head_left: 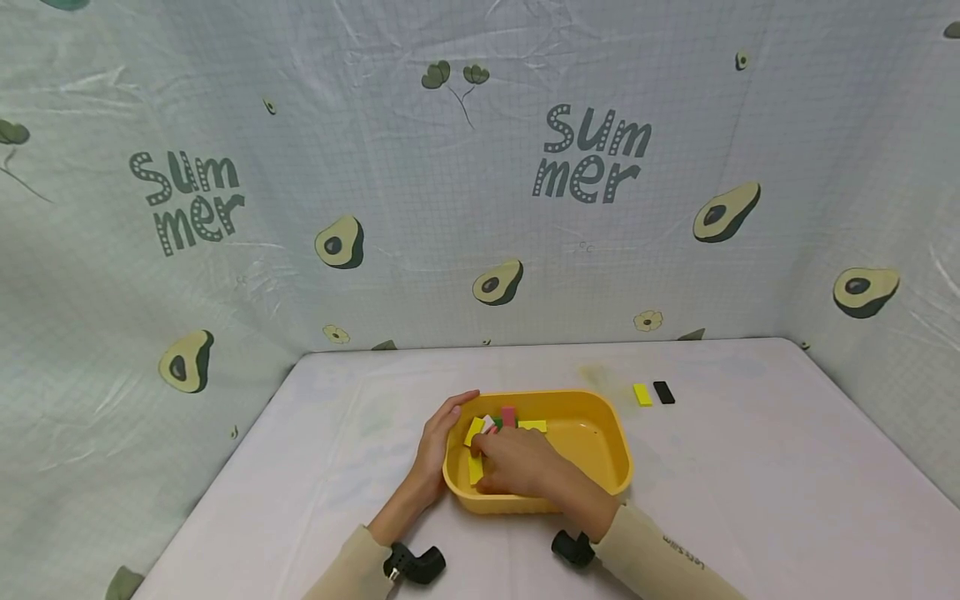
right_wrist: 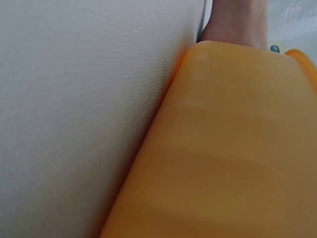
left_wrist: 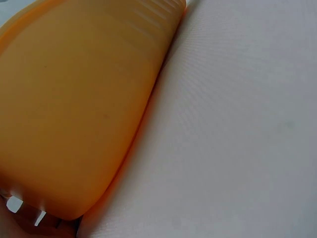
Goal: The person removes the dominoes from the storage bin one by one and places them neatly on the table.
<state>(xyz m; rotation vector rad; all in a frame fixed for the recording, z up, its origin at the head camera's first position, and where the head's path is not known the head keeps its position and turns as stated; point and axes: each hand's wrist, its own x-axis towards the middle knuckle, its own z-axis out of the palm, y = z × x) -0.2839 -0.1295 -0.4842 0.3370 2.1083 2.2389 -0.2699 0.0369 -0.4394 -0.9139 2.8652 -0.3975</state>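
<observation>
A yellow plastic bin [head_left: 617, 433] sits on the table in the head view. Small coloured blocks lie at its left end: yellow blocks [head_left: 476, 469], a red block [head_left: 508, 415], a white block [head_left: 487, 423] and a bit of green. My left hand [head_left: 431, 450] rests along the bin's left outer wall, fingers extended toward the back corner. Inside the bin, my right hand [head_left: 517, 461] reaches among the blocks with bent fingers. Its fingertips are partly hidden, so whether it pinches a block cannot be told. Both wrist views mostly show the bin's outer wall [left_wrist: 74, 99].
To the right behind the bin, a yellow block [head_left: 642, 394] and a black block [head_left: 663, 392] lie on the white-covered table [head_left: 750, 467]. A hanging sheet [head_left: 420, 183] printed with avocados closes off the back and sides.
</observation>
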